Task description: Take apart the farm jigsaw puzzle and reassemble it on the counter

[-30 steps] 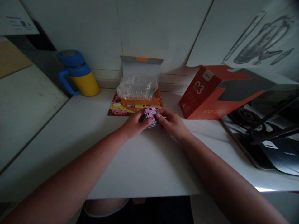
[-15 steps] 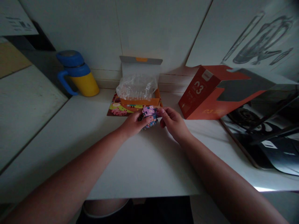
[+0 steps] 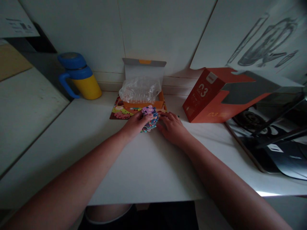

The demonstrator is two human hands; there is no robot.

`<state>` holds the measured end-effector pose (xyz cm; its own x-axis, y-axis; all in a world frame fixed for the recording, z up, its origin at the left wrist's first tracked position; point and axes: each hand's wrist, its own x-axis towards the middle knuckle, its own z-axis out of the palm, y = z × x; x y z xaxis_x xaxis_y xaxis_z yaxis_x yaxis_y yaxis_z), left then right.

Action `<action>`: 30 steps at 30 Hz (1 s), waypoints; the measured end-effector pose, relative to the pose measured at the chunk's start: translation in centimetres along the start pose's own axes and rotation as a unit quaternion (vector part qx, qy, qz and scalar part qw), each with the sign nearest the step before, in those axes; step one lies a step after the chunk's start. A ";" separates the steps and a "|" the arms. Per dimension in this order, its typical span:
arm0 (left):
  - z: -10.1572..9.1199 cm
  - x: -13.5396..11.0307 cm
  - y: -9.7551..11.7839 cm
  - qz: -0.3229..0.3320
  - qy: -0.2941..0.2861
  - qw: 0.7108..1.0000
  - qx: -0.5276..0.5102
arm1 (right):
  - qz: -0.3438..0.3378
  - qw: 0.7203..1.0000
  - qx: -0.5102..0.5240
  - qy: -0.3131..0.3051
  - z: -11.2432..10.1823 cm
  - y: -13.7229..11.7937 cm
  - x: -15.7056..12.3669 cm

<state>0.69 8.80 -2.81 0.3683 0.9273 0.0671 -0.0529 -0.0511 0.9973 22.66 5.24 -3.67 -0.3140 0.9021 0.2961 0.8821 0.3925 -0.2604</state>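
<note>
A stack of colourful jigsaw puzzle pieces (image 3: 153, 120), with a pink and purple one on top, is gripped in my left hand (image 3: 137, 124), the thumb lying over it. Just to the right of the stack, my right hand (image 3: 172, 126) rests palm down at the table surface with its fingers stretched forward. A tiny dark bit shows past its fingertips; whether this is a puzzle piece I cannot tell. What lies under the right palm is hidden.
Behind my hands an open orange box (image 3: 144, 104) holds clear bubble wrap (image 3: 141, 89) and sits on a colourful printed sheet (image 3: 120, 114). A blue and yellow jug (image 3: 88, 84) stands back left. At right are a red-orange carton (image 3: 208, 105) and a dark appliance (image 3: 280, 143).
My right hand has turned from a pinch beside the stack to palm down on the table. My left hand and the puzzle pieces have shifted slightly left.
</note>
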 end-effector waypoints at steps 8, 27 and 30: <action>0.0 -0.3 0.5 0.009 -0.021 0.999 0.040 | 0.020 0.994 0.085 0.063 -1.0 -0.1 0.3; 1.4 -1.0 0.9 -0.031 -0.042 0.990 -0.128 | -0.156 0.962 0.210 0.079 -2.0 -2.0 -0.6; 2.2 -1.3 0.8 -0.080 -0.048 0.971 -0.219 | -0.147 0.962 0.221 0.072 -2.1 -2.3 -0.6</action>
<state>2.23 6.74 -2.01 0.4881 0.8705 -0.0636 -0.3702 0.2725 0.8881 21.58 3.44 -1.36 -0.4466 0.7193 0.5322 0.5179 0.6928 -0.5018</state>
